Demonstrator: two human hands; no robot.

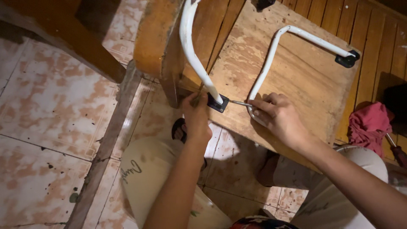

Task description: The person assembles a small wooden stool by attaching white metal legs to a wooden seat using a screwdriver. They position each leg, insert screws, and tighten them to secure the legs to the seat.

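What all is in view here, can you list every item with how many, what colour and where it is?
wooden board: one, light brown, centre right, resting on the person's lap
bent metal tube: two, white, lying on the board
tube foot plate: two seen, black, at the near edge and at the far right
thin metal tool: one, silver, pointing at the near plate
cloth: one, pink, far right
slatted wood surface: one, brown, top right
floor tiles: many, white with red-brown blotches, left
sandal: one, dark, under the board
left hand: at the near plate
right hand: holding the tool
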